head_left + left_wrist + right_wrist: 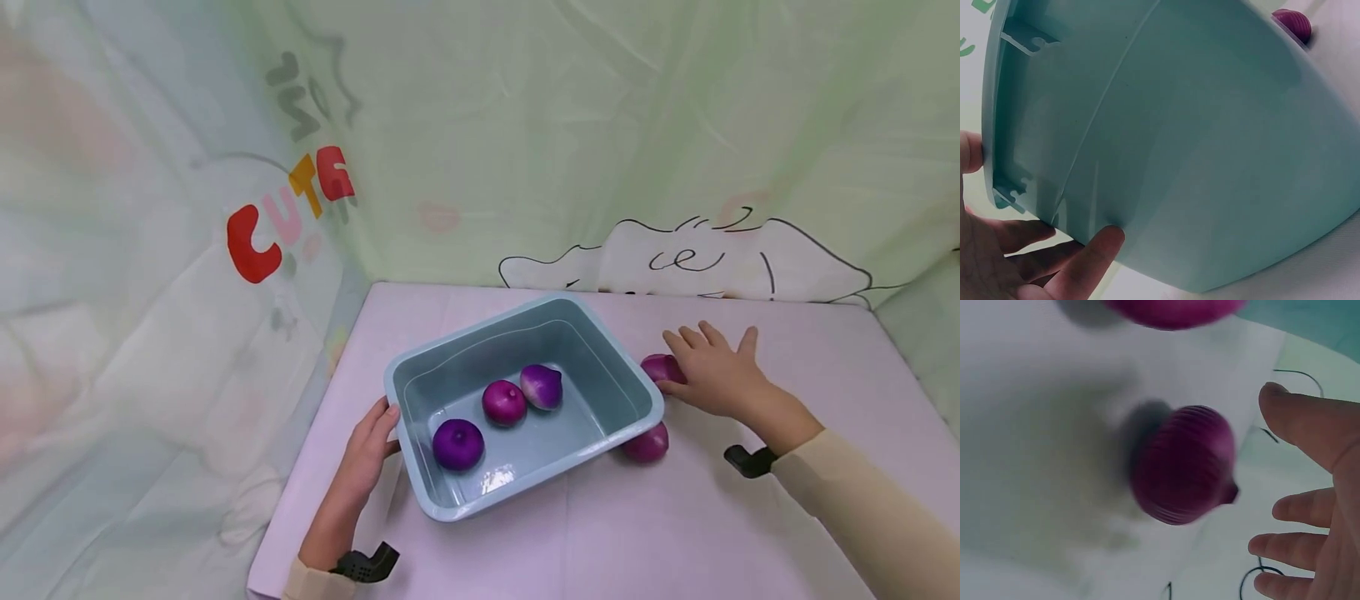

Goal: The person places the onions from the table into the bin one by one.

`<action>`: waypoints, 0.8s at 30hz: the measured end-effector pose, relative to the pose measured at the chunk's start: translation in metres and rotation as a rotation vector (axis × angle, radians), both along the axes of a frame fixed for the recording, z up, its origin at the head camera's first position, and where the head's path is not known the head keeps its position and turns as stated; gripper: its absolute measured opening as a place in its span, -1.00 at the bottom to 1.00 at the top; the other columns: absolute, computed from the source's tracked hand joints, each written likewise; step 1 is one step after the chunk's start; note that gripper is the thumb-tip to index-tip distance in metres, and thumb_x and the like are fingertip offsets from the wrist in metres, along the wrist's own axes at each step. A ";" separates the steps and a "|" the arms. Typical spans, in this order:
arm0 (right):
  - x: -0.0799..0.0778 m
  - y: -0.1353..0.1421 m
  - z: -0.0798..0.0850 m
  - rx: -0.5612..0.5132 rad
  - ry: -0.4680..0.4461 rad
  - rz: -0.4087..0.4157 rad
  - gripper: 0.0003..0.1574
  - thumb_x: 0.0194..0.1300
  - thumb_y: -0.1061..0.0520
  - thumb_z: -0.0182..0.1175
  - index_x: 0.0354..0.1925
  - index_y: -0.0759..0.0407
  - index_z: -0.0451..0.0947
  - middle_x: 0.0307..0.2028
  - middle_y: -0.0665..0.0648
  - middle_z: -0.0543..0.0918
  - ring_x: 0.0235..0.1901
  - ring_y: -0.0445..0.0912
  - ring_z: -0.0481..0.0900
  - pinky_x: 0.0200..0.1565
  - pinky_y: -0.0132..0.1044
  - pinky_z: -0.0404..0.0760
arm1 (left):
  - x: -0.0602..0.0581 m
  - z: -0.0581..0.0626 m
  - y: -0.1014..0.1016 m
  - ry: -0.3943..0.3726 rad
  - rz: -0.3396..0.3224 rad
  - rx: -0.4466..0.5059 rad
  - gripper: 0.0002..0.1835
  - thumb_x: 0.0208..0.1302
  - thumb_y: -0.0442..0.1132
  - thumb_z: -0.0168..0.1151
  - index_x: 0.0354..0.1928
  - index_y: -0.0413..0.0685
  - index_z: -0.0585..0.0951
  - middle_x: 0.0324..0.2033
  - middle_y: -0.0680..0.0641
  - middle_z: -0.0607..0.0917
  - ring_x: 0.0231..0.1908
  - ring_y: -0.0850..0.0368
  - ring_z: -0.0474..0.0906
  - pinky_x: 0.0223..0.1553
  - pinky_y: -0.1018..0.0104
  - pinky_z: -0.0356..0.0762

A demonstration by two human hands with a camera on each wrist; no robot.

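Note:
A light blue plastic basin (540, 442) holds three round purple vegetables: a dark purple one (458, 445), a magenta one (504, 403) and a purple-and-white one (542, 387). My left hand (367, 454) grips the basin at its left end, thumb at the rim and fingers against the outer wall (1179, 156). To the basin's right lie two red onions, a farther one (660, 368) and a nearer one (647, 444) partly hidden by the rim. Fingers spread, my right hand (716, 375) is over the farther onion; in the right wrist view a gap separates it from the ridged onion (1185, 465).
A pale pink cloth covers the table (600, 533). Printed fabric (450, 167) hangs behind it and on the left, with coloured letters. Each wrist wears a black device, seen at the left wrist (367, 563) and the right wrist (750, 461).

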State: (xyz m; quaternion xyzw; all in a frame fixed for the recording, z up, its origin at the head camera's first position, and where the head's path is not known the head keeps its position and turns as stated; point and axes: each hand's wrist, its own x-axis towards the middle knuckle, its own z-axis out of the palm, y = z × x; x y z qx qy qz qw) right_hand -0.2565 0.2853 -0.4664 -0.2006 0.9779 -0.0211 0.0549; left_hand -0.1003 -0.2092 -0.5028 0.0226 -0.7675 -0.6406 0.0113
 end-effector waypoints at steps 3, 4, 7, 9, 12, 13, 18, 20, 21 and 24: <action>0.001 0.001 -0.015 0.025 0.024 0.006 0.24 0.17 -0.38 0.44 0.43 0.44 0.31 0.35 0.62 0.33 0.39 0.61 0.01 0.10 0.73 -0.52 | 0.000 -0.001 0.000 -0.001 0.003 0.000 -0.41 0.64 0.14 -0.10 0.54 0.07 0.37 0.42 -0.07 0.47 0.38 -0.14 0.39 0.11 -0.31 0.55; 0.002 0.001 -0.018 0.031 0.031 0.006 0.24 0.15 -0.38 0.46 0.42 0.44 0.32 0.34 0.62 0.34 0.39 0.61 0.02 0.10 0.73 -0.52 | 0.000 -0.001 0.000 0.001 0.004 0.000 -0.41 0.64 0.14 -0.10 0.54 0.07 0.37 0.42 -0.08 0.47 0.37 -0.14 0.40 0.11 -0.31 0.55; 0.003 0.000 -0.026 0.042 0.049 -0.004 0.24 0.10 -0.37 0.49 0.39 0.45 0.35 0.32 0.63 0.36 0.38 0.62 0.03 0.10 0.72 -0.54 | 0.000 0.000 0.000 0.004 0.006 -0.003 -0.41 0.65 0.13 -0.10 0.54 0.06 0.36 0.42 -0.08 0.47 0.37 -0.15 0.40 0.11 -0.30 0.56; 0.003 0.001 -0.030 0.045 0.066 -0.011 0.22 0.09 -0.35 0.51 0.37 0.47 0.37 0.30 0.63 0.37 0.37 0.62 0.05 0.11 0.71 -0.55 | 0.000 0.000 0.000 0.004 0.005 -0.006 -0.41 0.65 0.13 -0.10 0.54 0.06 0.36 0.42 -0.08 0.47 0.37 -0.14 0.41 0.11 -0.28 0.57; 0.002 0.001 -0.032 0.051 0.100 -0.021 0.19 0.09 -0.33 0.52 0.32 0.49 0.38 0.26 0.65 0.39 0.36 0.61 0.08 0.12 0.72 -0.53 | -0.001 0.000 -0.001 0.007 0.005 -0.008 -0.41 0.65 0.14 -0.10 0.54 0.06 0.37 0.42 -0.08 0.47 0.36 -0.14 0.42 0.10 -0.27 0.57; 0.001 0.001 -0.033 0.050 0.115 -0.023 0.18 0.08 -0.31 0.53 0.30 0.50 0.39 0.25 0.65 0.40 0.35 0.62 0.09 0.12 0.71 -0.53 | -0.001 0.000 -0.001 0.009 0.005 -0.008 -0.41 0.65 0.14 -0.11 0.54 0.06 0.37 0.41 -0.08 0.48 0.36 -0.14 0.42 0.10 -0.27 0.57; -0.003 0.003 -0.041 0.017 0.156 -0.057 0.09 -0.01 -0.24 0.61 0.14 0.53 0.43 0.12 0.64 0.46 0.31 0.63 0.13 0.12 0.71 -0.54 | -0.001 0.000 -0.001 0.010 0.000 -0.002 -0.42 0.65 0.13 -0.10 0.54 0.05 0.37 0.41 -0.08 0.48 0.35 -0.13 0.42 0.10 -0.25 0.58; -0.005 0.004 -0.045 -0.005 0.153 -0.077 0.05 -0.03 -0.22 0.62 0.08 0.53 0.44 0.06 0.61 0.48 0.29 0.62 0.14 0.12 0.71 -0.53 | -0.001 0.000 -0.001 0.010 -0.002 -0.001 -0.42 0.65 0.13 -0.10 0.54 0.05 0.37 0.41 -0.08 0.48 0.35 -0.14 0.42 0.10 -0.24 0.59; -0.006 0.006 -0.047 -0.011 0.150 -0.085 0.05 -0.02 -0.24 0.61 0.07 0.53 0.44 0.05 0.60 0.49 0.28 0.61 0.15 0.12 0.73 -0.51 | 0.000 0.000 0.000 0.009 -0.003 -0.002 -0.41 0.65 0.13 -0.10 0.54 0.05 0.37 0.42 -0.08 0.47 0.35 -0.14 0.42 0.10 -0.23 0.59; -0.009 0.010 -0.051 -0.051 0.122 -0.117 0.06 0.04 -0.30 0.56 0.08 0.53 0.43 0.03 0.57 0.50 0.24 0.58 0.18 0.11 0.76 -0.44 | 0.000 0.001 0.000 0.009 -0.002 -0.004 -0.41 0.65 0.13 -0.10 0.54 0.04 0.36 0.42 -0.09 0.47 0.35 -0.14 0.42 0.10 -0.23 0.59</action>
